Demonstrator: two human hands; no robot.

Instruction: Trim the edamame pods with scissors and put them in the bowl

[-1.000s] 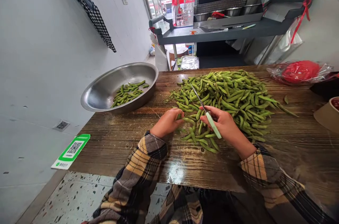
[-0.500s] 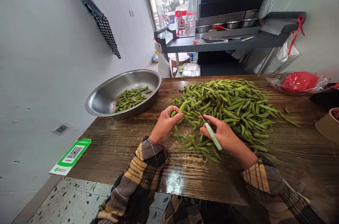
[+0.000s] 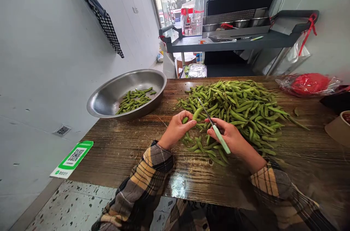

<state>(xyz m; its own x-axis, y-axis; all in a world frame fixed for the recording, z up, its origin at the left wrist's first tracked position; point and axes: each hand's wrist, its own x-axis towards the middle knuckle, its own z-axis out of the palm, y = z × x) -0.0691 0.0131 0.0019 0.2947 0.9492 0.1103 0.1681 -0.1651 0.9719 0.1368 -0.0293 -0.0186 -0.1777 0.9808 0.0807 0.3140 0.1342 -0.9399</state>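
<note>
My left hand (image 3: 177,129) is closed, with a plump green soybean pod (image 3: 197,113) pinched between thumb and fingers. Another bit of green pod shows within its curled fingers. In my right hand (image 3: 228,136) is a pair of scissors (image 3: 221,138) with a pale green handle, seen nearly edge-on. Its dark narrow blades point up and left, close beside the held pod; whether they touch it I cannot tell. A large heap of soybean pods (image 3: 243,109) lies behind and right of both hands, with a few looser pods (image 3: 212,149) below them.
A steel basin (image 3: 101,105) with several pods inside stands left on the wooden table (image 3: 117,154). A green QR-code card (image 3: 73,158) lies at the left edge. To the right are a red bundle in clear plastic (image 3: 311,84) and a paper bowl (image 3: 337,129). A grey cart (image 3: 186,43) stands beyond.
My left hand has moved slightly right with the pod, closer to the scissors. My right hand has stayed almost in place. The view has shifted a little.
</note>
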